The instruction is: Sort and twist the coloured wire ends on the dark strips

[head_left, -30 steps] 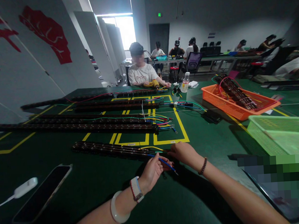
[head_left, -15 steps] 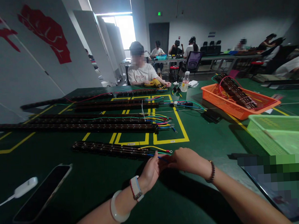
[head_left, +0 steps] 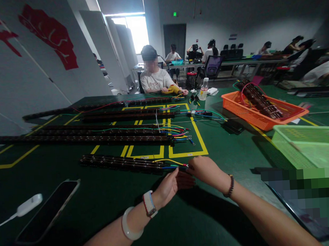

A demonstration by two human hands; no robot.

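Your right hand (head_left: 205, 168) pinches the coloured wire ends (head_left: 176, 164) of the short black strip (head_left: 122, 163), which lies on the green tabletop (head_left: 108, 200) before you. Your left hand (head_left: 168, 186) hovers just beside them, fingers loosely open, holding nothing.

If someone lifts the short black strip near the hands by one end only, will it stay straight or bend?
The short black strip is long and thin, so it would probably sag somewhat when lifted by one end. It lies flat on the green table, so rolling seems unlikely. The coloured wires at its end by the right hand look floppy and would likely dangle.
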